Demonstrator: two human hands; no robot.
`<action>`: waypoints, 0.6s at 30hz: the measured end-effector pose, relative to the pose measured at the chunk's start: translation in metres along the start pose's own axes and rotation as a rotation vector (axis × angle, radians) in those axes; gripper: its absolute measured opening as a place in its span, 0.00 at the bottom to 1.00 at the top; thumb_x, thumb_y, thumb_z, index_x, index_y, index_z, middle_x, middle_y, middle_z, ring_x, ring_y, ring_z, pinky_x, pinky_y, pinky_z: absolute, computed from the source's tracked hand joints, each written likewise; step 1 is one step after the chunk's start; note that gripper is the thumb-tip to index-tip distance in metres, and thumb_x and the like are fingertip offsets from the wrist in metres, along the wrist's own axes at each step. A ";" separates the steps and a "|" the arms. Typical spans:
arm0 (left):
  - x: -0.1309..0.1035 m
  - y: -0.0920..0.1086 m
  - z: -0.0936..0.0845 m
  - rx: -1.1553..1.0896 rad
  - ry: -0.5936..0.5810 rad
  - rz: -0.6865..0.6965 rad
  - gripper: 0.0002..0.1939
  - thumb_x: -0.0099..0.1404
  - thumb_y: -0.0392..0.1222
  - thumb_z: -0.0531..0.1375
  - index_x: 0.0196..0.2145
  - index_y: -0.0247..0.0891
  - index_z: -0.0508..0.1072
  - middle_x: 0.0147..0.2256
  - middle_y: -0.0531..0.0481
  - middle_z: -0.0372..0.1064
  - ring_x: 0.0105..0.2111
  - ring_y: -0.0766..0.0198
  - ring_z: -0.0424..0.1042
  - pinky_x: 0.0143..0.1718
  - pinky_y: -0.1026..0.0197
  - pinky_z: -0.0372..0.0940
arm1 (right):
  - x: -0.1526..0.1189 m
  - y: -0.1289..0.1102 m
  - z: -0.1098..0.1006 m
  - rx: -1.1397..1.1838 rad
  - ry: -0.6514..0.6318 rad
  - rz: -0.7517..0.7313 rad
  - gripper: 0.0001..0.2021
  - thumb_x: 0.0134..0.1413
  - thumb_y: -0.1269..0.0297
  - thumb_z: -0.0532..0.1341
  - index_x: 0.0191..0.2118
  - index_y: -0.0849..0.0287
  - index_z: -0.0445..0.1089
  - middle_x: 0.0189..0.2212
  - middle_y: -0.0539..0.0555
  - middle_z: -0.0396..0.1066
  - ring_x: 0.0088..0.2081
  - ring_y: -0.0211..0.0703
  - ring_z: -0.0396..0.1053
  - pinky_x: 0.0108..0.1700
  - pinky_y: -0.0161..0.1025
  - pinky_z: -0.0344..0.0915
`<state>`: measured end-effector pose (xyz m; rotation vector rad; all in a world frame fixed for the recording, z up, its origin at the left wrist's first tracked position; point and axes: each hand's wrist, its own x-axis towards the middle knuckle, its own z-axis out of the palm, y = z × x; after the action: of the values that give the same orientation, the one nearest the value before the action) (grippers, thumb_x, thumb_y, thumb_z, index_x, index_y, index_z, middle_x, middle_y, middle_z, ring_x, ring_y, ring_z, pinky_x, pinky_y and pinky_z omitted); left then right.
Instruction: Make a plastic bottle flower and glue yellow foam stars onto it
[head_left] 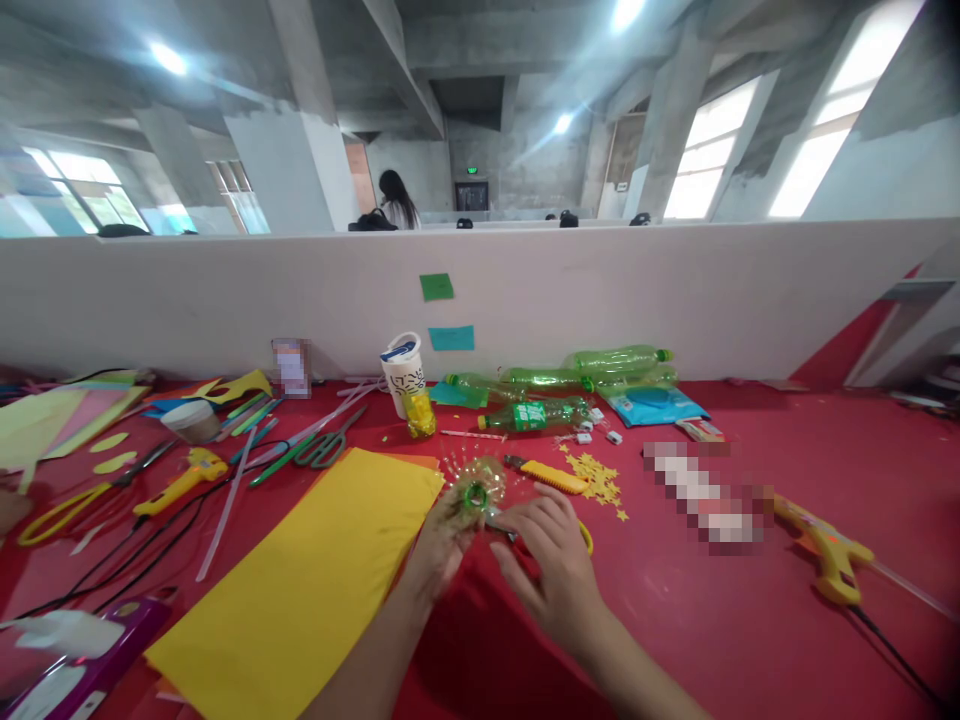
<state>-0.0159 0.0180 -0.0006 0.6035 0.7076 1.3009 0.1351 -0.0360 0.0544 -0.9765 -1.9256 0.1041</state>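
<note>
We're at a red counter crowded with craft supplies, and going by size the big yellow sheet comes first, lying flat and uncut at our left, one corner reaching in just beside the work. Further back, a row of green plastic bottles lies on its side, all looking whole, with a paper cup standing near them. Two yellow glue guns wait, one at far left and one at far right, both resting on the counter, well apart from us. Green-handled scissors lie beyond the sheet, a yellow box cutter sits just past our fingers, and next to it a scatter of small yellow stars is already cut out. Now the centre: our left hand is closed around a cut bottle-top flower, its clear fringe fanned out round a green ring, raised just above the counter. Our right hand lies open and flat beside it, fingers resting on what look like yellow-handled scissors, not gripping. So we judge the fringe cutting finished; the stars, glue and sheet look as yet unused.
</note>
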 end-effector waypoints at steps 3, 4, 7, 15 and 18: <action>0.000 0.004 -0.001 -0.018 -0.017 -0.045 0.17 0.45 0.29 0.69 0.35 0.37 0.78 0.30 0.52 0.74 0.26 0.72 0.68 0.30 0.69 0.63 | -0.001 0.003 -0.003 0.078 0.049 0.018 0.08 0.56 0.71 0.57 0.42 0.55 0.67 0.36 0.53 0.73 0.38 0.45 0.68 0.50 0.51 0.59; 0.000 0.005 -0.002 -0.023 -0.023 -0.056 0.17 0.45 0.28 0.69 0.35 0.37 0.78 0.29 0.52 0.74 0.26 0.72 0.68 0.30 0.70 0.63 | -0.001 0.005 -0.003 0.106 0.061 0.047 0.08 0.57 0.71 0.56 0.41 0.55 0.67 0.36 0.53 0.73 0.38 0.45 0.68 0.48 0.49 0.60; -0.002 0.004 -0.002 -0.026 -0.024 -0.081 0.19 0.46 0.28 0.69 0.38 0.37 0.77 0.30 0.51 0.74 0.27 0.72 0.69 0.31 0.70 0.64 | -0.001 0.009 -0.003 0.157 0.074 0.119 0.07 0.59 0.71 0.55 0.40 0.56 0.68 0.35 0.54 0.72 0.38 0.45 0.68 0.42 0.44 0.63; -0.002 0.002 -0.005 -0.006 0.005 -0.084 0.21 0.48 0.28 0.68 0.41 0.41 0.76 0.33 0.52 0.74 0.29 0.72 0.70 0.33 0.70 0.65 | -0.001 0.014 0.002 0.153 0.030 0.147 0.07 0.59 0.72 0.54 0.39 0.56 0.68 0.33 0.53 0.72 0.36 0.43 0.68 0.40 0.40 0.64; -0.001 0.001 -0.003 0.006 0.030 -0.079 0.19 0.46 0.29 0.69 0.38 0.38 0.77 0.33 0.51 0.74 0.29 0.72 0.70 0.32 0.70 0.65 | -0.001 0.015 0.002 0.155 0.036 0.153 0.06 0.59 0.71 0.55 0.38 0.56 0.68 0.32 0.52 0.72 0.35 0.43 0.68 0.39 0.40 0.64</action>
<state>-0.0192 0.0170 -0.0016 0.5572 0.7532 1.2374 0.1430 -0.0253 0.0462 -1.0129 -1.7796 0.3174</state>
